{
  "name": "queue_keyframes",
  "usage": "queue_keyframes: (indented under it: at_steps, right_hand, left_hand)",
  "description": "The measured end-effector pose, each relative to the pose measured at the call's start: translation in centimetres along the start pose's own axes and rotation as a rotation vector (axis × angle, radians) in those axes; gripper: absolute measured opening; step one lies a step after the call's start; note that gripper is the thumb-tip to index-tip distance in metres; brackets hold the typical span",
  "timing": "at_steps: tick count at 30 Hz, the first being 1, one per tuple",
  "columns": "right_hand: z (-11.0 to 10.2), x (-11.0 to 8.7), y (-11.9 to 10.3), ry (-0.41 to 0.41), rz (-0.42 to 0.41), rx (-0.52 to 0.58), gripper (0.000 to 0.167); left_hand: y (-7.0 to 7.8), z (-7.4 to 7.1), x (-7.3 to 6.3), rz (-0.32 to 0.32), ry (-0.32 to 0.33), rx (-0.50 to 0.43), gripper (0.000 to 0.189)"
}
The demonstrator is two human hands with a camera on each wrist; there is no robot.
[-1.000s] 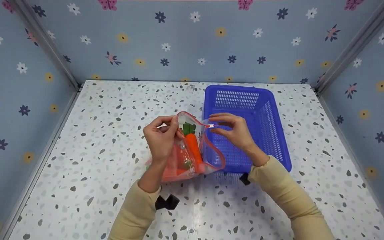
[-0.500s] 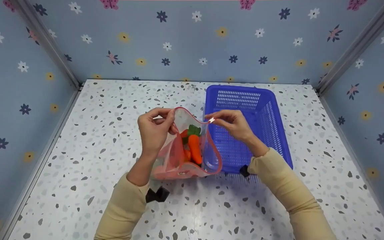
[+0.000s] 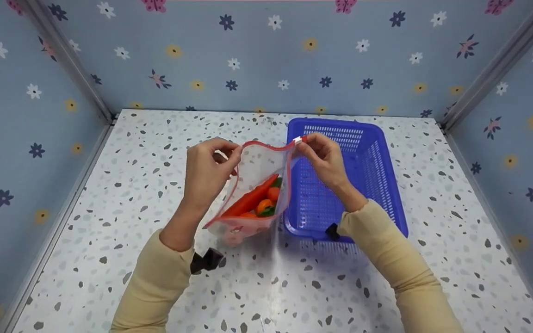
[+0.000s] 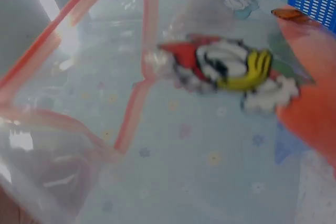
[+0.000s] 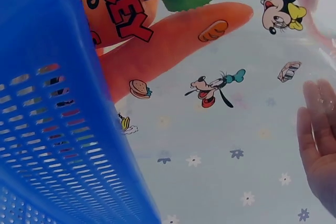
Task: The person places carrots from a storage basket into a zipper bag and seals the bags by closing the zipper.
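A clear zip bag (image 3: 263, 159) with a red rim stands open-mouthed between the hands, its near edge sagging. My left hand (image 3: 208, 173) pinches the rim at its upper left corner. At the opposite corner my right hand (image 3: 325, 159) pinches the rim beside the white slider (image 3: 298, 140). Inside lie a long orange carrot (image 3: 251, 198) and several round orange pieces (image 3: 265, 205) with green tops. Cartoon prints on the bag's film (image 5: 215, 90) show in the right wrist view. The left wrist view is filled by blurred bag film (image 4: 210, 129).
A blue perforated basket (image 3: 392, 185) stands right of the bag, under the right forearm. The speckled white table (image 3: 155, 138) has flowered panels (image 3: 266, 55) at the back and sides.
Both hands have moved up and away, raising the bag's far rim. The left hand has also shifted left, and the mouth has widened. The carrot now lies slanted.
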State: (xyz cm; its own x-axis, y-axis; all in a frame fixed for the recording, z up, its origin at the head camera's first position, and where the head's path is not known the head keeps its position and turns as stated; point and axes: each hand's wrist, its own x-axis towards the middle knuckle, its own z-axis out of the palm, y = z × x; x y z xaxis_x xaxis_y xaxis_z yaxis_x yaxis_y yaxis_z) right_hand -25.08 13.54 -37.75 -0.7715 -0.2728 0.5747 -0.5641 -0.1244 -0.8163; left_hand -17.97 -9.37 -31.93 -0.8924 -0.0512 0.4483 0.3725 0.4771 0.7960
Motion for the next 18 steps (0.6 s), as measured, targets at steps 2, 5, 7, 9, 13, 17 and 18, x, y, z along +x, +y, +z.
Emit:
queue_keyframes:
  at_steps: [2,5,7,9,13,17,18]
  right_hand:
    - [0.2,0.2,0.0,0.020,-0.008,-0.005,0.009]
    - [0.6,0.5,0.0,0.038,-0.023,-0.008,0.010]
    - [0.9,0.7,-0.1,0.048,-0.031,-0.006,0.009]
    - [1.4,0.9,-0.8,0.061,-0.030,-0.023,0.008]
    - [2.3,1.0,-2.2,0.076,-0.024,-0.060,0.007]
    - [2.8,1.1,-2.6,0.089,-0.018,-0.061,0.008]
    - [2.8,1.1,-2.6,0.094,-0.018,-0.064,0.008]
  left_hand:
    - [0.7,-0.3,0.0,0.017,-0.003,0.108,0.012]
    - [1.9,-0.5,-0.2,0.035,-0.021,0.225,0.014]
    - [2.6,-0.5,-0.4,0.056,-0.038,0.267,0.017]
    - [3.4,-0.2,-0.7,0.071,-0.059,0.293,0.022]
    - [4.3,1.1,-1.4,0.112,-0.079,0.287,0.030]
    - [4.4,3.2,-2.3,0.147,-0.083,0.235,0.037]
    - [4.5,3.8,-2.6,0.152,-0.083,0.219,0.038]
